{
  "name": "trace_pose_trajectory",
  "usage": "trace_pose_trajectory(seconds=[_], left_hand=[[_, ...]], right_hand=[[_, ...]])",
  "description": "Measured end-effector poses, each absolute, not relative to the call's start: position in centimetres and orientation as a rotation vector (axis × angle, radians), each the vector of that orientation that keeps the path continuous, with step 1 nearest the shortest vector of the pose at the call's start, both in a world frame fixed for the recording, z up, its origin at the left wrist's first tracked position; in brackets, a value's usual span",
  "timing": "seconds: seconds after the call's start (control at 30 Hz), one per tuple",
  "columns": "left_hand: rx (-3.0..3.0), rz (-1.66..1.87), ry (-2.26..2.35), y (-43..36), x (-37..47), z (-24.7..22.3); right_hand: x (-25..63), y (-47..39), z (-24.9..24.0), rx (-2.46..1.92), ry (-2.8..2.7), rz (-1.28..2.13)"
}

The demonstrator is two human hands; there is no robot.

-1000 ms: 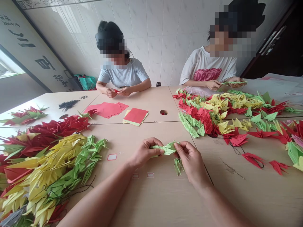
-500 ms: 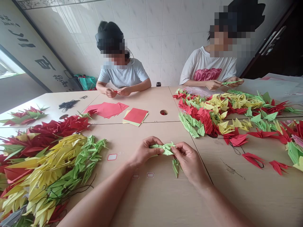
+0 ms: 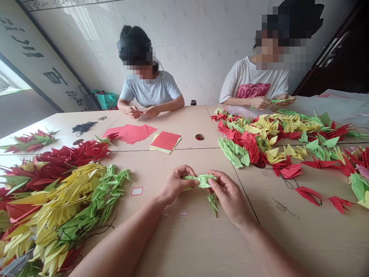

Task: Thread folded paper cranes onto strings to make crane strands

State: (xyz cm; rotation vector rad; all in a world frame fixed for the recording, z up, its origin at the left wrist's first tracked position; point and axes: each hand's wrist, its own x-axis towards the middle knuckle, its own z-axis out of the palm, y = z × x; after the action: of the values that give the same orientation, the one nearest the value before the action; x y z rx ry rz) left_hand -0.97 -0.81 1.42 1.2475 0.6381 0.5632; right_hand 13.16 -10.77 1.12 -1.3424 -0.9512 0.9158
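Note:
Between my two hands, above the table, is a bunch of folded green paper pieces point(image 3: 204, 180). My left hand point(image 3: 178, 183) pinches its left end with thumb and fingers. The fingers of my right hand point(image 3: 229, 194) close on the right end. Below my right hand's fingers hangs a loose green folded piece point(image 3: 213, 205), with a bit of dark cord beside it. Strings of green folded paper point(image 3: 108, 192) and yellow folded paper point(image 3: 69, 196) lie to the left of my left arm.
Two people sit across the table point(image 3: 198, 246), their hands holding paper. Red paper sheets point(image 3: 165, 141) lie at the middle. Strung folded paper point(image 3: 248, 142) covers the right side, near loose red pieces point(image 3: 308, 195) and a thin wire tool point(image 3: 282, 206). Black cord point(image 3: 83, 127) lies back left.
The green bunch between my hands has shifted slightly and shows more between my fingers. The hanging green piece has swung slightly left. The hands of the person at right have moved a little.

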Motion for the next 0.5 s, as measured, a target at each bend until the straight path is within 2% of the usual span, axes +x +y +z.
trace_pose_trajectory(seconds=[0.13,0.5], left_hand=[[1.246,0.565,0.644,-0.77,-0.94,1.38],[1.228,0.588,0.658,-0.76,-0.95,1.53]], right_hand=[[13.30,-10.79,1.24,-1.401,-0.979,0.797],[13.67,-10.63,0.85,-1.351,-0.826,0.775]])
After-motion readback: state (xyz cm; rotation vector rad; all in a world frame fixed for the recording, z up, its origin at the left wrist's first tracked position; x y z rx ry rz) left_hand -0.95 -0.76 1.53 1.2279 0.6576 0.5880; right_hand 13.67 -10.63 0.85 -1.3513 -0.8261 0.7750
